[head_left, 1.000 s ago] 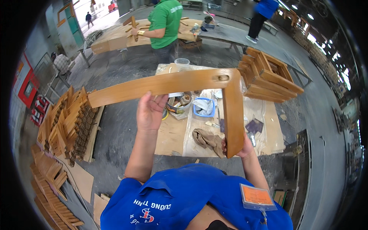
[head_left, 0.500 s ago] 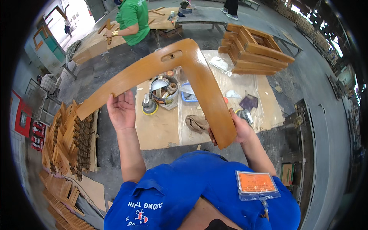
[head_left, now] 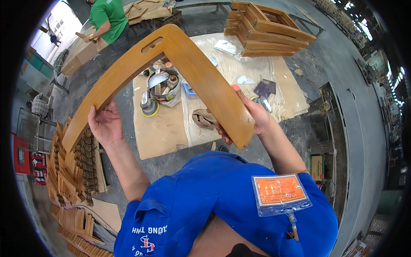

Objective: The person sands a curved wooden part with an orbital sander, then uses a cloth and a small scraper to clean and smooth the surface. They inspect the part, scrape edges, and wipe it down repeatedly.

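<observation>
Wooden angle piece (head_left: 203, 81) held two-handed

Right of centre, the right hand (head_left: 259, 115) grips its lower end; at left, the left hand (head_left: 106, 125) pinches the other arm. It spans mid-left to centre. Should that seemingly light pinch slip, it could swing and scuff against the sander (head_left: 149, 105) or bucket (head_left: 171, 96).

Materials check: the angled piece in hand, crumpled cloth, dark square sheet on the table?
Angled piece: looks like wood, probably clear-coated; warm brown, faint grain, soft sheen.
Crumpled cloth: seems to be fabric, fiber unclear; soft folds, matt surface.
Dark square sheet: possibly abrasive paper; thin, matt, purplish, but texture is too small to confirm.
</observation>
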The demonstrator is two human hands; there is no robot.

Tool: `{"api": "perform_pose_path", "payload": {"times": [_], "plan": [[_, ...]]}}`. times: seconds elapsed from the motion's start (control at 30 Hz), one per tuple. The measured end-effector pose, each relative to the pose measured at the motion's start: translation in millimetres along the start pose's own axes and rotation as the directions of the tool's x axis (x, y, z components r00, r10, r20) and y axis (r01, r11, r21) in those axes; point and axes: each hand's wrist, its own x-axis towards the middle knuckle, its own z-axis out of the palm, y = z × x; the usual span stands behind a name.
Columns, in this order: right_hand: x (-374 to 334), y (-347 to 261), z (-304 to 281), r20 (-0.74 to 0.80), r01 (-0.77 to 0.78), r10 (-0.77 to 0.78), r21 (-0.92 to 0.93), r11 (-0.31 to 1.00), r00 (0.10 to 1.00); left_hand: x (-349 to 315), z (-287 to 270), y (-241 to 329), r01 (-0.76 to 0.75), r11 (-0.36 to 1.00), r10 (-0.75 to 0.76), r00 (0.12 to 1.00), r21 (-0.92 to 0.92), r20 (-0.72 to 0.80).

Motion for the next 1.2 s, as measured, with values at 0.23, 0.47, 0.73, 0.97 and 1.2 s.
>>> {"api": "perform_pose_path", "payload": {"times": [0.23, 0.47, 0.73, 0.97, 1.2], "plan": [[-1.9, -3.5, 6.2, 0.158, 0.031, -0.045, 0.087, 0.996, 0.986, 1.7, -8.8, 4.9, 0.072, 0.997, -0.067, 0.993, -0.039, 0.099], [-3.8, -9.2, 17.8, 0.108, 0.065, -0.078, 0.118, 0.991, 0.991, 2.9, -16.6, 7.7, 0.046, 0.999, -0.046, 0.999, 0.0, -0.027], [-3.6, 4.6, -11.0, -0.235, 0.115, -0.185, -0.286, 0.951, 0.954, -24.4, -85.5, -10.8, 0.18, 0.984, -0.174, 0.924, -0.015, -0.342], [-3.4, 57.8, -101.2, -0.331, -0.061, 0.028, -0.088, 0.994, 0.943, -105.0, -170.0, -80.3, 0.226, 0.943, -0.333, 0.677, -0.246, -0.656], [1.6, 93.7, -172.0, -0.546, -0.215, 0.099, -0.152, 0.965, 0.832, -171.1, -235.1, -126.3, 0.227, 0.902, -0.426, 0.613, -0.368, -0.665]]}}
